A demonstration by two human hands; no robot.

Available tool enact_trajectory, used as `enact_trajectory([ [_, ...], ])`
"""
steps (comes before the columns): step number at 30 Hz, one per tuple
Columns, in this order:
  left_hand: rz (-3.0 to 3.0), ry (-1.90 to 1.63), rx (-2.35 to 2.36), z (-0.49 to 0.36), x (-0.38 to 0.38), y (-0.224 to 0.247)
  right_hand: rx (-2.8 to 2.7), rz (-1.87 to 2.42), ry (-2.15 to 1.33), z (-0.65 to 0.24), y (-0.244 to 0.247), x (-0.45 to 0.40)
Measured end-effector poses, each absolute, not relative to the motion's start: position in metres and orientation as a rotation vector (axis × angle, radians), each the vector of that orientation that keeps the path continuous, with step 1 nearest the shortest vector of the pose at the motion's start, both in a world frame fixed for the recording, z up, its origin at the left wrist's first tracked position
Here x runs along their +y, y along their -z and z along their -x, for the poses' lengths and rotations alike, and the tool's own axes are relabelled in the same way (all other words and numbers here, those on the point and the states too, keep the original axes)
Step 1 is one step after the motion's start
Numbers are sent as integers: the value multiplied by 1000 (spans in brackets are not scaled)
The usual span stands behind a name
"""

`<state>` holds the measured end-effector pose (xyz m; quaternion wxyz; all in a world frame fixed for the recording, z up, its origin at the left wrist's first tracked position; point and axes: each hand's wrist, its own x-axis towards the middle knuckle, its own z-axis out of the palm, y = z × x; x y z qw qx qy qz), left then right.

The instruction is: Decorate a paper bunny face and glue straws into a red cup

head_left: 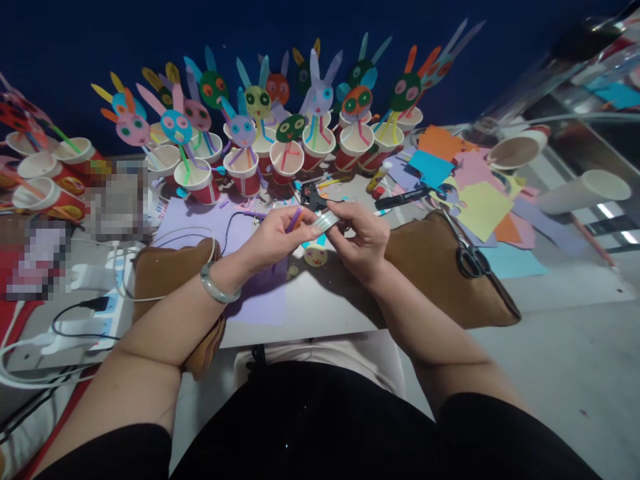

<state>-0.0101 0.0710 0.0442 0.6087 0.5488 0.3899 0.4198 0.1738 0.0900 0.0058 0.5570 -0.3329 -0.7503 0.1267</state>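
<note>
Both hands meet above the middle of the table [345, 320]. My left hand [280, 233] is closed, with a purple straw [295, 220] pinched in it. My right hand [363, 241] has its fingers closed on a shiny, clear-whitish roll, perhaps tape [326, 221], and my left fingertips touch its near side. Just below the hands lies a small pale round paper face [316, 257]. A black tool, partly hidden, is behind them [313, 195]. Purple paper [255, 303] lies under my left hand.
Paper cups [243, 175] holding rabbit-faced straw figures line the back. Brown cloth pads [425, 267] lie left and right, with scissors [473, 260] on the right one. Coloured paper [483, 210] is heaped at right. A white power strip [113, 297] with cables is at left.
</note>
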Motion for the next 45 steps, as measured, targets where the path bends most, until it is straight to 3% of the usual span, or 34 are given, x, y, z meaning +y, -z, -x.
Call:
enact_trajectory([
  [10, -1238, -922, 929, 7, 68, -49, -1710, 879, -465, -171, -6, 89],
  [27, -1823, -1185, 1327, 11, 62, -36, -1675, 970, -282, -171, -10, 90],
  [35, -2239, -1060, 1501, 18, 59, -40, -1753, 972, -238, -167, -12, 81],
  [45, -2357, -991, 1553, 22, 65, -39, -1602, 1011, -502, -164, -8, 82],
])
